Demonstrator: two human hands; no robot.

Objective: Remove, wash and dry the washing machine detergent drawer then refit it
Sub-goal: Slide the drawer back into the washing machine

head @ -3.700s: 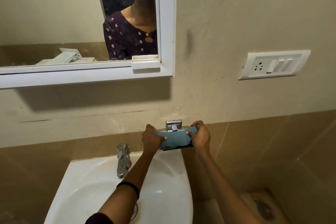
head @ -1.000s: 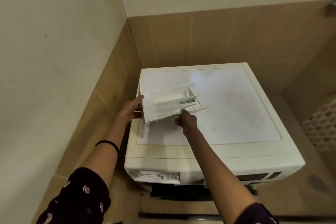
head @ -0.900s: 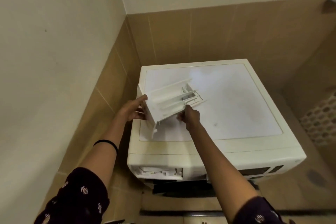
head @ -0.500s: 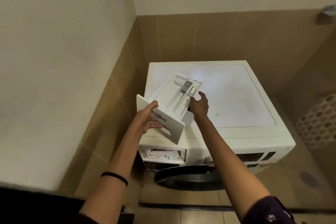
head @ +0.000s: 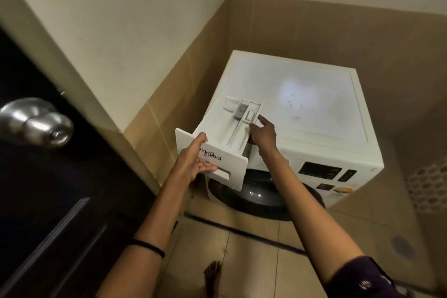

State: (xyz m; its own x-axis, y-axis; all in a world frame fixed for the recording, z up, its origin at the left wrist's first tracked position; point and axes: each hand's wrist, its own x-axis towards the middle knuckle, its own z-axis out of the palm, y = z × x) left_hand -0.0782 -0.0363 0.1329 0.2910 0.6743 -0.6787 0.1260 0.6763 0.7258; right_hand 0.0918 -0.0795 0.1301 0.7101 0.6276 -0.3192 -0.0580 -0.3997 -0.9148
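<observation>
Holds the long white plastic detergent drawer (head: 229, 133) in the air at centre frame, rear end pointing up-frame over the front left corner of the white front-loading washing machine (head: 314, 109). Not yet seated in the machine.

Grips the branded front panel with the left hand (head: 193, 164): thumb over the top edge, fingers hooked into the handle recess beneath. Closes firmly on the panel, probably to carry the weight and set the angle.

Places the right hand (head: 263, 133) against the right side wall, near the rear compartments, fingers mostly extended. Cannot tell between a pinch on the wall and a mere touch. Probably serves as a guide for lining up the rear end.

Hides the housing opening behind drawer and hands, so allows no check of alignment from this view. Appears to be the refit step, insertion not begun.

Surroundings:
- dark round porthole door (head: 261, 196) directly below the drawer;
- dark control displays (head: 319, 170) right of centre;
- black door with round metal knob (head: 36, 123) at the left edge, near the left forearm;
- tan wall tiles (head: 193, 75) close beside the left flank of the machine, with little room on that side;
- bare foot (head: 212, 276) on the tiled floor, bottom centre.
</observation>
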